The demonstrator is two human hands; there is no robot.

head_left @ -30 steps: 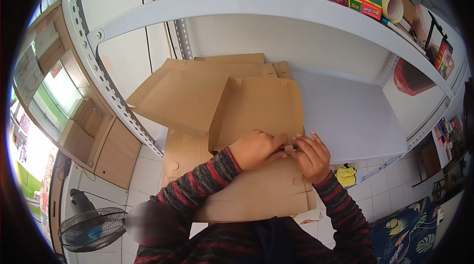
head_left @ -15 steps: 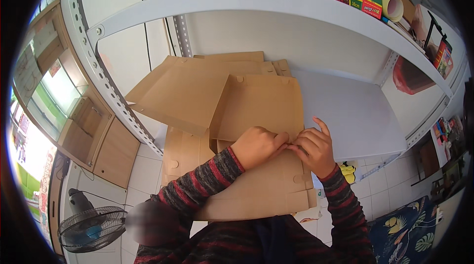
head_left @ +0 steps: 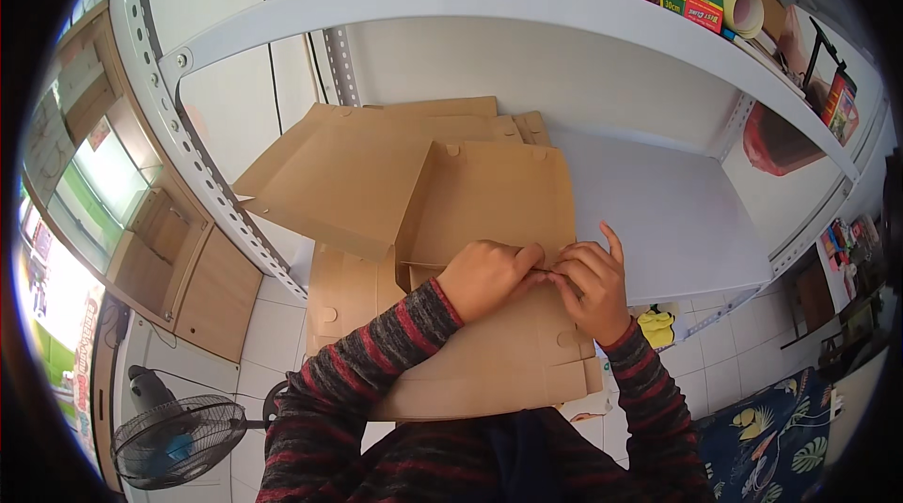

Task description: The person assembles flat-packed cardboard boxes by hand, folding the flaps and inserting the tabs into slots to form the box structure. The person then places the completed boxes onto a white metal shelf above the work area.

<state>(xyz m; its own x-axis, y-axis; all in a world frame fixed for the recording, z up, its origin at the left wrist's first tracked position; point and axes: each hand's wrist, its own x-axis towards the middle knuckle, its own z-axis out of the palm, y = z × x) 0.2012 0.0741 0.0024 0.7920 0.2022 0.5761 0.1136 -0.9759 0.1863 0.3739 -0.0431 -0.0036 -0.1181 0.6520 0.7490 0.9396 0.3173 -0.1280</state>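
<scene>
head view, flat cardboard box blank long axis running away, left hand and right hand fingers pinching its fold

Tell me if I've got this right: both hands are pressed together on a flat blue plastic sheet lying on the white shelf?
Not quite. In the head view the sheet is brown cardboard, not blue plastic. The rest holds: the left hand and right hand meet on it, and it lies on the white shelf.
</scene>
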